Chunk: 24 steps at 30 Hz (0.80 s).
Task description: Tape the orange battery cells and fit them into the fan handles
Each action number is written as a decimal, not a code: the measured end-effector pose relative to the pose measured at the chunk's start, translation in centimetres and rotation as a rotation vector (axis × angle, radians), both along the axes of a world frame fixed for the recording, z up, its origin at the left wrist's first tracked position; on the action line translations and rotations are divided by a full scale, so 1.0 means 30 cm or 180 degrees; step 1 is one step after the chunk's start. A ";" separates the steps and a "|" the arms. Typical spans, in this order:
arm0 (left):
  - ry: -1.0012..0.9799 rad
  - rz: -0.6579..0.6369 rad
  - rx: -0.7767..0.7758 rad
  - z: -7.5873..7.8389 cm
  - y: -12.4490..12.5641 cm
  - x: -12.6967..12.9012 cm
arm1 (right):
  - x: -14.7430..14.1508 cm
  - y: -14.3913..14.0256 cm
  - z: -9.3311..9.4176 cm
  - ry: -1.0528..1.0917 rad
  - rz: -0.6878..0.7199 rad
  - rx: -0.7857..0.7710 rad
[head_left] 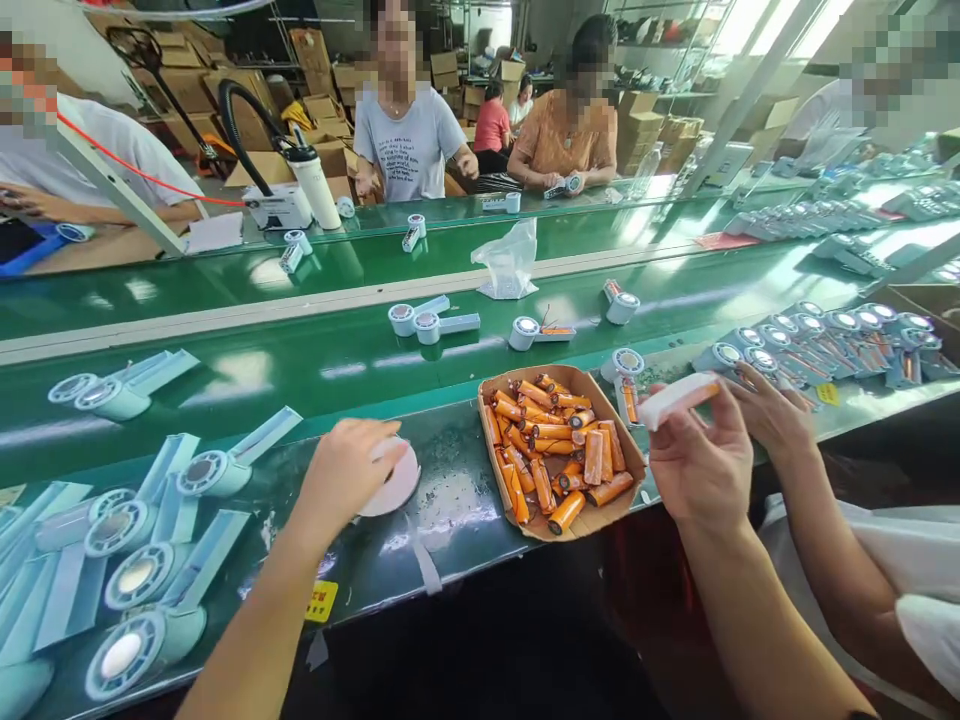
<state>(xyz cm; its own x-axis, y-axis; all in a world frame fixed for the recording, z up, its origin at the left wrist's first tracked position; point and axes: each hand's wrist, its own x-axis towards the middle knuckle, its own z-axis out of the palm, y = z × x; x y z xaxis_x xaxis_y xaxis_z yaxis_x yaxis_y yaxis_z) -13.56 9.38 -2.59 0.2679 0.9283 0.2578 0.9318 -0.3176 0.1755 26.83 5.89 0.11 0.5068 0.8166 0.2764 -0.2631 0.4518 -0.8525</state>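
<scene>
My left hand (349,470) is closed over the left edge of a pale pinkish-white roll of tape (397,490), which lies flat on the bench edge. Raised at the right, my right hand (705,465) pinches an orange-wrapped battery (703,392) with a whitish strip (667,402) along its side. Between my hands stands a cut-down cardboard tray (637,480), filled with several orange cylindrical batteries (551,432). Just beyond my right hand, a pale-blue handheld fan body (626,365) holds an orange battery in its handle.
Several pale-blue fan bodies (135,525) crowd the left bench. More lie on the green conveyor (337,370) beside a clear plastic bag (510,262). At right, a co-worker's hand (772,410) is close to mine, near rows of fan bodies (840,320). People sit opposite.
</scene>
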 end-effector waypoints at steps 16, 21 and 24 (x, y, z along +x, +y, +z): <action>-0.0304 -0.1608 0.1142 -0.050 0.835 0.241 | -0.010 0.007 -0.029 0.0214 0.1034 -0.0903; 0.0365 -0.1634 0.0106 -0.020 0.740 0.272 | -0.104 0.187 0.052 -0.0024 0.1591 -0.0813; 0.0639 -0.1455 -0.0531 0.028 0.715 0.326 | -0.176 0.334 0.066 -0.0475 0.1792 -0.0796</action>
